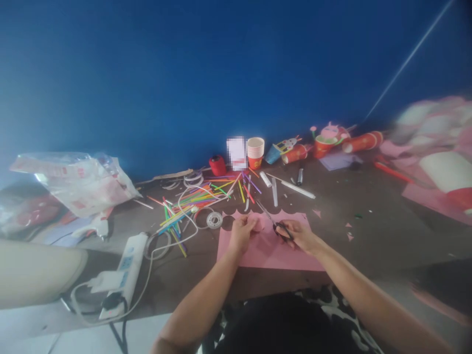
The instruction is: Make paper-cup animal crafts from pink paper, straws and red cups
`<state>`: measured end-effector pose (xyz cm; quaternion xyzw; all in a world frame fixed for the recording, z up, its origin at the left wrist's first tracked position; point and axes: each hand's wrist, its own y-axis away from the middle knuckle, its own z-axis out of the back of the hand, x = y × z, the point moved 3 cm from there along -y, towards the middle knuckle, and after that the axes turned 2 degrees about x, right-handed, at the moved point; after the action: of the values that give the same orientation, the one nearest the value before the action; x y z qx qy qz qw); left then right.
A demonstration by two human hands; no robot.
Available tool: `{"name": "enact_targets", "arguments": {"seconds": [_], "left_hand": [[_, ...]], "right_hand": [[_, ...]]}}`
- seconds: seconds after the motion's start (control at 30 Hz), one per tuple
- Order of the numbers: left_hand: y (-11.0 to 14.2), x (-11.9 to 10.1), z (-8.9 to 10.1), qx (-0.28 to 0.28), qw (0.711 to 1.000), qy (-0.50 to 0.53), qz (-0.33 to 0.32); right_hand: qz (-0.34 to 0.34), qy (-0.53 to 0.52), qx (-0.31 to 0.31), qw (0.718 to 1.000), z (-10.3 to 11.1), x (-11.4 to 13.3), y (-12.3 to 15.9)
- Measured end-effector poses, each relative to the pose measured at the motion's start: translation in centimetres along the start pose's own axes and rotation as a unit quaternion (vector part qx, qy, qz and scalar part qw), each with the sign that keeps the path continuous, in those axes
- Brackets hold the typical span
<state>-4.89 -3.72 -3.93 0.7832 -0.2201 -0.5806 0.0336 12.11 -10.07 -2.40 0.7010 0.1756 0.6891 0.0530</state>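
Note:
My right hand (300, 235) is closed around the black handles of a pair of scissors (268, 214), whose blades point up and to the left. My left hand (242, 233) pinches a small piece of pink paper (260, 225) just left of the blades. Under both hands lies a larger pink paper sheet (273, 258), its far edge cut into scallops. Tiny pink scraps (349, 237) are scattered to the right of it. A white tape roll (214, 220) rests by the sheet's upper left corner.
Colourful sticks (199, 199) spread behind and to the left, crossed by a white cable. At left are a power strip (129, 268), a glue gun (92, 226) and a plastic bag (84, 184). Stacked paper cups (255, 152) stand at the back; decorated cups (324, 146) are further right.

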Motion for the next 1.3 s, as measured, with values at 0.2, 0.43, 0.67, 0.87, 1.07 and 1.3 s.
{"name": "enact_targets", "arguments": {"seconds": [0.2, 0.43, 0.67, 0.87, 1.07, 1.3], "left_hand": [[0.0, -0.4, -0.2, 0.019, 0.999, -0.041, 0.001], [0.0, -0.6, -0.2, 0.034, 0.997, -0.069, 0.027], [0.2, -1.4, -0.3, 0.043, 0.994, -0.095, 0.028], [0.2, -1.3, -0.5, 0.045, 0.995, -0.079, 0.042], [0.3, -1.2, -0.5, 0.054, 0.994, -0.081, 0.047], [0.3, -1.1, -0.3, 0.054, 0.993, -0.097, 0.046]], "right_hand": [[-0.036, 0.043, 0.024, 0.998, 0.8, 0.6, -0.8], [-0.085, 0.008, 0.106, 0.991, 1.6, 1.1, -0.9], [-0.103, -0.002, 0.161, 0.982, 2.2, 1.4, -0.9], [-0.086, -0.002, 0.179, 0.98, 2.4, 1.3, -1.1], [-0.088, 0.006, 0.187, 0.978, 2.6, 1.1, -1.2], [-0.086, 0.041, 0.177, 0.98, 2.8, 1.5, -1.1]]}}
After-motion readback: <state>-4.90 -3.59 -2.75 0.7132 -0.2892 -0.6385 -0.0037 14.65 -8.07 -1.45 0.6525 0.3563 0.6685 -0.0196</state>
